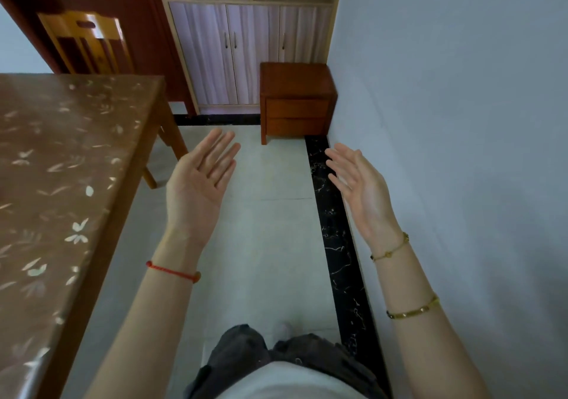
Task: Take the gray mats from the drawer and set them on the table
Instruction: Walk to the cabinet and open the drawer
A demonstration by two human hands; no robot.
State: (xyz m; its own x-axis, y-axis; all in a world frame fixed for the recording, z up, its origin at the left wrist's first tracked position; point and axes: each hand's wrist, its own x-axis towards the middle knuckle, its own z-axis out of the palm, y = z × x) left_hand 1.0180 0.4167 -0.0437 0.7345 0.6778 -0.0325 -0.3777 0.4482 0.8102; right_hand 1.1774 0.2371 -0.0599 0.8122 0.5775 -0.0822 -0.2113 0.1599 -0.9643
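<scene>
Both the left hand (196, 180) and the right hand (361, 188) are held palm-up over the floor (267, 245), fingers spread wide and empty. The gray mats cannot be seen. The small wooden cabinet (296, 100) with closed drawers is seen ahead, and the desk (61, 168) lies to the left.

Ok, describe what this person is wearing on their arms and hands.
Both forearms are bare, with no sleeves or gloves. The left hand has a thin red cord bracelet at its wrist. The right hand has a slim gold chain bracelet at the wrist and a gold bangle on the forearm.
</scene>
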